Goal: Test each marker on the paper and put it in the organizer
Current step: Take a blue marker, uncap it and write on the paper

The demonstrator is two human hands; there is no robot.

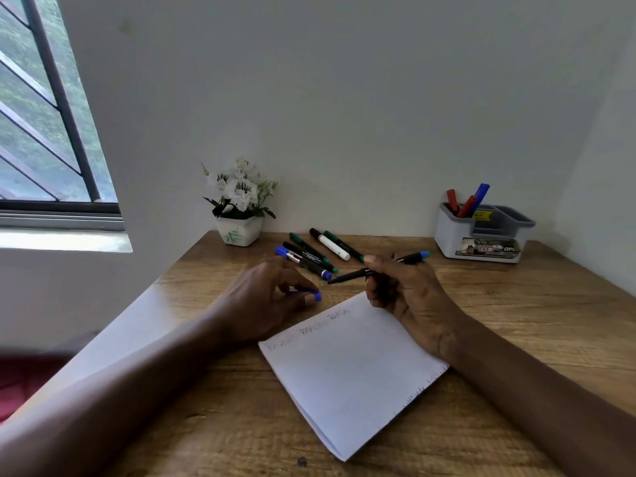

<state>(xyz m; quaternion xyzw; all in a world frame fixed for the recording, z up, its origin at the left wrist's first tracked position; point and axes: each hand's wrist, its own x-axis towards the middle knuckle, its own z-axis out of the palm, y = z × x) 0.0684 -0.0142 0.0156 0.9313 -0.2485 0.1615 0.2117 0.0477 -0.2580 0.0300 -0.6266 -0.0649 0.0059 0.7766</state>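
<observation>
marker [347, 276] gripped in right hand [406, 294], blue cap [315, 296] pinched in left hand [261, 297]

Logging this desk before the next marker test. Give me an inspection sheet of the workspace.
Surface: brown wooden desk, grain visible.
Job's things: white folded paper with faint scribbles near its far edge; loose markers lying behind it; grey-and-white plastic organizer holding red and blue markers.
Clutter: white pot of white flowers.
Hands: left hand pinches a blue cap; right hand grips an uncapped black marker above the paper's far corner.
Cables: nothing seen.
Surroundings: white walls; barred window at left.
</observation>
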